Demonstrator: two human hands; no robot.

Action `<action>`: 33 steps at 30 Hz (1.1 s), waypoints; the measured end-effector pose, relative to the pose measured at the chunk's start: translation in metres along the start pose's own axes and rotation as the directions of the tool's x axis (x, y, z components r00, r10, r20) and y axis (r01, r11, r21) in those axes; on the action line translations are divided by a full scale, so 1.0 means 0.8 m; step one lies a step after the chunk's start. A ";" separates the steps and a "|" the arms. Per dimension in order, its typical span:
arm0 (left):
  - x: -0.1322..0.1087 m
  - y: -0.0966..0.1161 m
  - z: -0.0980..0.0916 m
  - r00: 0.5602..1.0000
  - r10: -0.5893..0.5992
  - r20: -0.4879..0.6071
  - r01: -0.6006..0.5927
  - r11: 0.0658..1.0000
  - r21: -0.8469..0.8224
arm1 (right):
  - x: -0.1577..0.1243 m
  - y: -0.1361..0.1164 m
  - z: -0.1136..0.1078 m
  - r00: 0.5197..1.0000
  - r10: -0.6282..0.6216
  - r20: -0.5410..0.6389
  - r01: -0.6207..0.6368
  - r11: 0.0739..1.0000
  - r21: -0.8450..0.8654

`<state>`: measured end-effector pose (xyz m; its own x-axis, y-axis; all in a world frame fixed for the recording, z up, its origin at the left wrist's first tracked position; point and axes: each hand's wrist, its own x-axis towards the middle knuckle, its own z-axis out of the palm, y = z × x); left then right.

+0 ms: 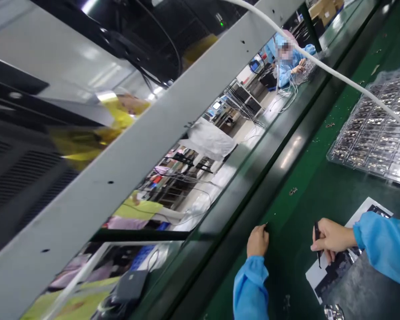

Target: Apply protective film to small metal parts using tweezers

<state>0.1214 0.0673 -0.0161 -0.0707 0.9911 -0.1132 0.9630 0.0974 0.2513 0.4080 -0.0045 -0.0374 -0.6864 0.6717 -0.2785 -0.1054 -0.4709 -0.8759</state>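
My right hand is closed around slim black tweezers, their tip pointing down. It hovers over or rests on a white sheet printed with dark pictures; I cannot tell which. To its left, my left hand has its fingers pinched together near the green work surface. A tiny dark bit shows at those fingertips, too small to name. Both arms wear blue sleeves. A shiny metal part lies at the bottom edge, below the sheet.
A clear plastic tray full of small metal parts stands at the right. One loose metal piece lies beyond my hands. A white cable crosses the upper right, and a grey beam runs diagonally. Another person in blue works farther along.
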 end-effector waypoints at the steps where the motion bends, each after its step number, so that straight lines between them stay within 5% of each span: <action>1: 0.000 0.000 0.001 0.998 -0.055 -0.026 0.054 0.997 -0.047 | -0.001 0.001 0.000 1.000 -0.002 -0.005 0.002 1.000 0.005; 6: -0.021 0.020 -0.012 0.962 -0.269 -0.053 0.227 0.889 -0.397 | -0.001 0.000 -0.001 1.000 -0.020 -0.004 0.020 0.999 0.044; 11: -0.114 0.068 -0.020 0.949 -0.310 0.053 0.253 0.651 -0.715 | -0.006 -0.003 -0.006 0.998 -0.035 -0.056 0.043 0.989 0.145; 15: -0.182 0.121 0.008 0.918 -0.296 0.262 0.365 0.378 -0.851 | -0.014 -0.012 -0.013 0.990 -0.034 -0.135 0.061 0.978 0.201; 20: -0.208 0.165 0.049 0.848 -0.192 0.494 0.507 0.028 -0.861 | -0.019 -0.020 -0.016 0.991 -0.048 -0.122 0.065 0.987 0.145; 33: -0.211 0.178 0.059 0.853 -0.140 0.503 0.486 -0.136 -0.863 | -0.030 -0.025 -0.004 0.985 -0.053 -0.163 0.053 0.999 -0.004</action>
<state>0.2828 -0.0904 -0.0068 -0.0639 0.7860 -0.6149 -0.3898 0.5475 0.7405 0.4289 -0.0090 -0.0148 -0.5536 0.7799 -0.2921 -0.1387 -0.4322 -0.8911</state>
